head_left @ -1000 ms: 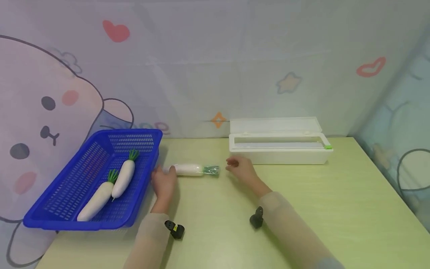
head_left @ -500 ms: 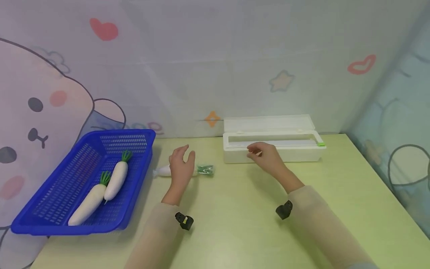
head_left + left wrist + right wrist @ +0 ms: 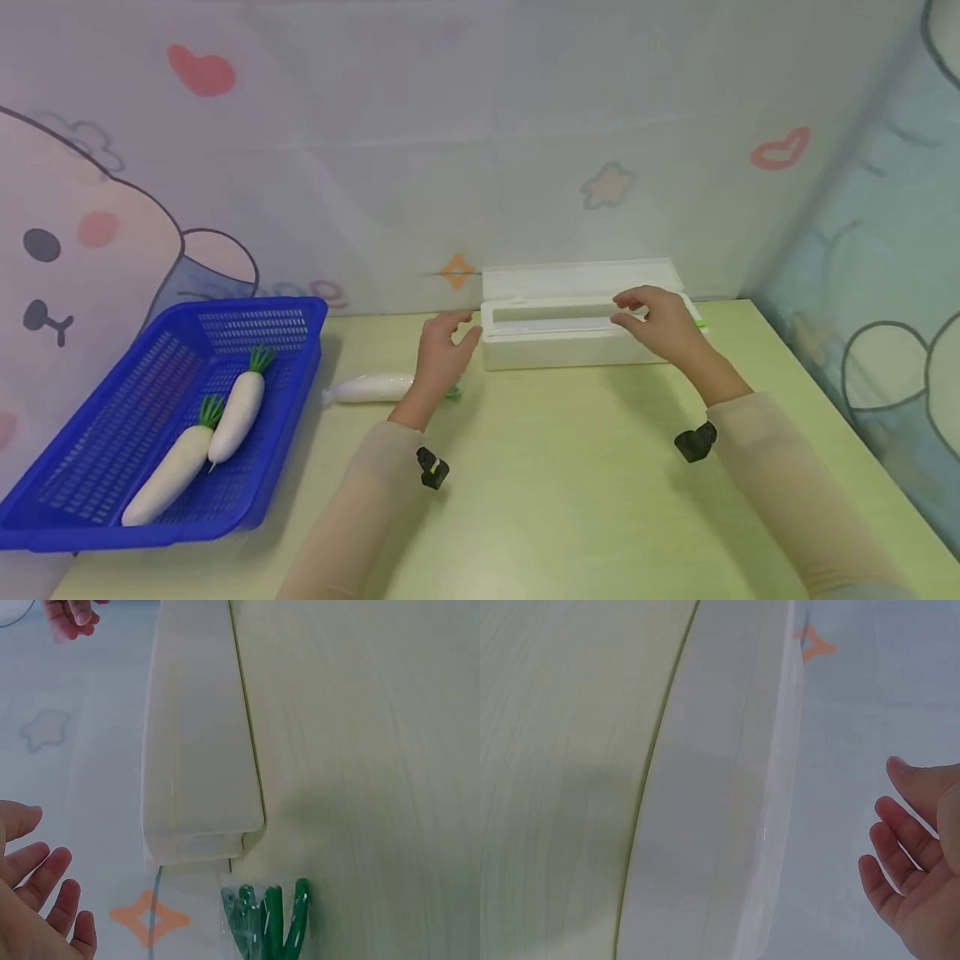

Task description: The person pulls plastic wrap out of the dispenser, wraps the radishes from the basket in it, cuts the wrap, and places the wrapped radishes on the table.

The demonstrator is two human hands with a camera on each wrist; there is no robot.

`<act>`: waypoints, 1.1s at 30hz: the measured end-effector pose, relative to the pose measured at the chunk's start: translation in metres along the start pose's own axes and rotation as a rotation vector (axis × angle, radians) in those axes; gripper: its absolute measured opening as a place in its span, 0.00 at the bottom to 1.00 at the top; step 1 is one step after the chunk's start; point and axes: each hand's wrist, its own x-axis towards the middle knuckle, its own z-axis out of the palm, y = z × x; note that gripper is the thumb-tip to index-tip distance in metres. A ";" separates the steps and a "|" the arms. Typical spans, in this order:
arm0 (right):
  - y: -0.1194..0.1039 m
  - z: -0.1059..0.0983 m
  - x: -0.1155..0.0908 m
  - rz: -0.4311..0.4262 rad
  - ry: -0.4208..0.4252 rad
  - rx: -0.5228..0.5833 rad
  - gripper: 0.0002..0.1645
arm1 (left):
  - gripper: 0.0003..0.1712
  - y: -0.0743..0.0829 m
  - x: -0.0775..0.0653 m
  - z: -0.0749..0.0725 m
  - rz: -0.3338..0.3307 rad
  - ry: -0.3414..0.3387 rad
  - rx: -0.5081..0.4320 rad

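Observation:
A long white dispenser box (image 3: 570, 354) with a raised lid (image 3: 577, 277) stands at the back of the table; it looks like a cling film dispenser. My left hand (image 3: 442, 354) hovers near its left end, fingers relaxed and holding nothing. Over the right part of the box is my right hand (image 3: 663, 325), with nothing between thumb and fingers. A white radish (image 3: 371, 387) in clear film lies on the table, partly hidden behind my left hand and wrist. Its wrapped green leaves (image 3: 274, 922) show in the left wrist view.
At the left, a blue plastic basket (image 3: 288, 433) contains two white radishes (image 3: 238, 417) with green tops. A green tab (image 3: 701, 323) sits at the box's right end. A printed cloth backdrop (image 3: 390, 167) hangs behind the table (image 3: 540, 492).
My left hand has let go of the wrapped radish and moved right to the dispenser box. My right hand has moved right, over the box's right part. The head view has shifted.

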 end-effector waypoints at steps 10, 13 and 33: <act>0.027 -0.031 -0.005 0.072 -0.056 -0.052 0.26 | 0.20 0.010 0.015 0.020 -0.020 -0.122 0.063; 0.036 -0.035 -0.006 0.108 -0.073 -0.060 0.27 | 0.21 0.013 0.020 0.027 -0.039 -0.168 0.085; 0.082 -0.046 -0.021 0.202 -0.155 -0.071 0.23 | 0.18 0.012 0.029 0.051 -0.128 -0.286 0.177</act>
